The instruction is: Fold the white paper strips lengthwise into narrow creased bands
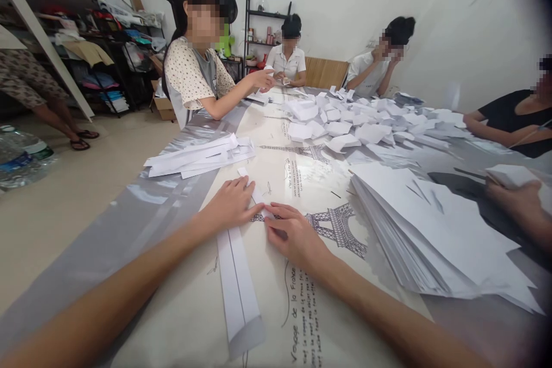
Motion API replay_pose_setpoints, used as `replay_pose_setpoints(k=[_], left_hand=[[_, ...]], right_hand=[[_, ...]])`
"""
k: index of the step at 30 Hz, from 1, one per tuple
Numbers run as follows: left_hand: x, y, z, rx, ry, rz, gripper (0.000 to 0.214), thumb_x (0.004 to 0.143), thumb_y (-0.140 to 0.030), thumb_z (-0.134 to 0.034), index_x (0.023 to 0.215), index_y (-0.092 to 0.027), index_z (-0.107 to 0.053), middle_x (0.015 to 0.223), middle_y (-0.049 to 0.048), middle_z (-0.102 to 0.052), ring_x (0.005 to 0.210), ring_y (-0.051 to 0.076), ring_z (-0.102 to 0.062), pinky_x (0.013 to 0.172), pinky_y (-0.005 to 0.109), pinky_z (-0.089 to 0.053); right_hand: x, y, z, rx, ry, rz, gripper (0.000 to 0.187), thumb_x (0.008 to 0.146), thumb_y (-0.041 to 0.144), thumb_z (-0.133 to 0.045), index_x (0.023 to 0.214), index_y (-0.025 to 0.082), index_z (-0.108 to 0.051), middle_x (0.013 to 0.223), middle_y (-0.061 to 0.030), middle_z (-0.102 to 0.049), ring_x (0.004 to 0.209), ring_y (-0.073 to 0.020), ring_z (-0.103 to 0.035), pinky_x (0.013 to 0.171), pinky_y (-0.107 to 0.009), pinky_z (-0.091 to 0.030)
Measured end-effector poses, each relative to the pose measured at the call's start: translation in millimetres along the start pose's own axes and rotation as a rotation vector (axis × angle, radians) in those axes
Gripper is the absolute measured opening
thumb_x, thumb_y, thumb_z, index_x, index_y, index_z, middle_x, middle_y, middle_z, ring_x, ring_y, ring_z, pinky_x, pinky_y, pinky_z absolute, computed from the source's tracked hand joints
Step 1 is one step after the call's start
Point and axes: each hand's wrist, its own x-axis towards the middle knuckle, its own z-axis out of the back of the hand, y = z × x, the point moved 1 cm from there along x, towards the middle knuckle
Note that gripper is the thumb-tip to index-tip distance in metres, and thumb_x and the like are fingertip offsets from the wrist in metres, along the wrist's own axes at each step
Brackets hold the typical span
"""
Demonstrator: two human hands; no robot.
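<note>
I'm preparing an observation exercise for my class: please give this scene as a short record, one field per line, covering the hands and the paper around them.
Left hand: resting on a narrow paper strip
Right hand: touching the strip's near end
Nearer the camera: creased paper
Beyond, left: loose paper strips
Beyond, right: heaped folded paper
Right: stacked sheets

Your table (185,322) carried a creased paper strip (239,287), flat strips (190,158), a heap of folded pieces (366,126) and stacked sheets (435,230).

The paper stack (435,236) lies right of the strip (237,287).
</note>
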Motion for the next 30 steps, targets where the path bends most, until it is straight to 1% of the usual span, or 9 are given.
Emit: replay_pose_setpoints(k=[4,7,11,16,19,22,24,27,30], left_hand=[[-1,1,-1.2,0.019,0.018,-0.015,0.057,0.103,-0.053,-0.041,0.138,-0.009,-0.052,0.146,0.0244,-0.054,0.139,0.037,-0.049,0.109,0.048,-0.040],[0,-2,-4.4,0.038,0.009,-0.002,0.055,0.104,-0.050,-0.042,0.138,-0.007,-0.052,0.146,0.0259,-0.054,0.139,0.037,-0.049,0.110,0.049,-0.040],[3,-12,-9.0,0.058,-0.037,0.096,0.050,0.106,-0.047,-0.039,0.130,-0.007,-0.057,0.145,0.0268,-0.055,0.139,0.037,-0.050,0.109,0.049,-0.040],[7,-21,-9.2,0.035,-0.009,0.188,0.056,0.102,-0.055,-0.046,0.122,-0.005,-0.060,0.145,0.0305,-0.053,0.141,0.039,-0.047,0.111,0.050,-0.039],[8,-21,-7.5,0.002,0.003,0.202,0.052,0.101,-0.055,-0.047,0.121,-0.008,-0.060,0.147,0.0278,-0.053,0.142,0.037,-0.047,0.112,0.050,-0.038],[8,-19,-6.2,-0.045,-0.001,0.207,0.049,0.101,-0.055,-0.048,0.121,-0.012,-0.059,0.148,0.0252,-0.053,0.143,0.037,-0.044,0.113,0.052,-0.038],[8,-18,-5.4,-0.075,0.006,0.223,0.050,0.099,-0.057,-0.050,0.122,-0.013,-0.059,0.149,0.0236,-0.052,0.143,0.038,-0.044,0.113,0.052,-0.037],[8,-18,-4.0,-0.073,0.017,0.248,0.051,0.097,-0.060,-0.051,0.121,-0.015,-0.059,0.149,0.0213,-0.053,0.139,0.038,-0.046,0.111,0.052,-0.038],[8,-19,-4.1,-0.031,0.025,0.247,0.052,0.098,-0.061,-0.050,0.122,-0.015,-0.058,0.151,0.0217,-0.050,0.142,0.038,-0.043,0.112,0.051,-0.037]], right_hand=[[0,-3,-5,0.011,-0.051,0.088,0.025,0.092,0.005,-0.058,0.095,0.016,-0.080,0.118,-0.0093,-0.078,0.120,-0.0252,-0.068,0.105,-0.040,-0.057],[0,-2,-7,-0.010,-0.053,0.105,0.026,0.092,0.003,-0.056,0.098,0.015,-0.078,0.114,-0.0090,-0.079,0.117,-0.0244,-0.070,0.107,-0.039,-0.056],[-1,4,-5,-0.125,0.014,0.121,0.027,0.093,0.002,-0.052,0.100,0.014,-0.075,0.117,-0.0106,-0.077,0.119,-0.0256,-0.069,0.108,-0.041,-0.054],[-1,13,-1,-0.364,0.156,0.146,0.033,0.087,-0.009,-0.047,0.096,0.012,-0.071,0.111,-0.0144,-0.075,0.110,-0.0256,-0.071,0.093,-0.036,-0.061],[1,16,3,-0.437,0.220,0.178,0.039,0.083,-0.013,-0.042,0.096,0.010,-0.071,0.106,-0.0144,-0.074,0.105,-0.0250,-0.071,0.087,-0.034,-0.062],[0,19,8,-0.446,0.243,0.189,0.037,0.088,-0.009,-0.041,0.097,0.010,-0.072,0.108,-0.0143,-0.075,0.102,-0.0247,-0.073,0.083,-0.033,-0.063],[-6,23,8,-0.453,0.216,0.203,0.032,0.094,-0.003,-0.044,0.097,0.010,-0.073,0.115,-0.0163,-0.074,0.104,-0.0256,-0.073,0.086,-0.035,-0.063],[-22,30,4,-0.527,0.148,0.221,0.026,0.100,0.009,-0.049,0.100,0.007,-0.075,0.123,-0.0227,-0.072,0.111,-0.0290,-0.072,0.097,-0.041,-0.060],[-42,38,-4,-0.624,0.116,0.208,0.026,0.100,0.010,-0.051,0.111,0.002,-0.073,0.124,-0.0266,-0.071,0.120,-0.0323,-0.068,0.102,-0.043,-0.058]])
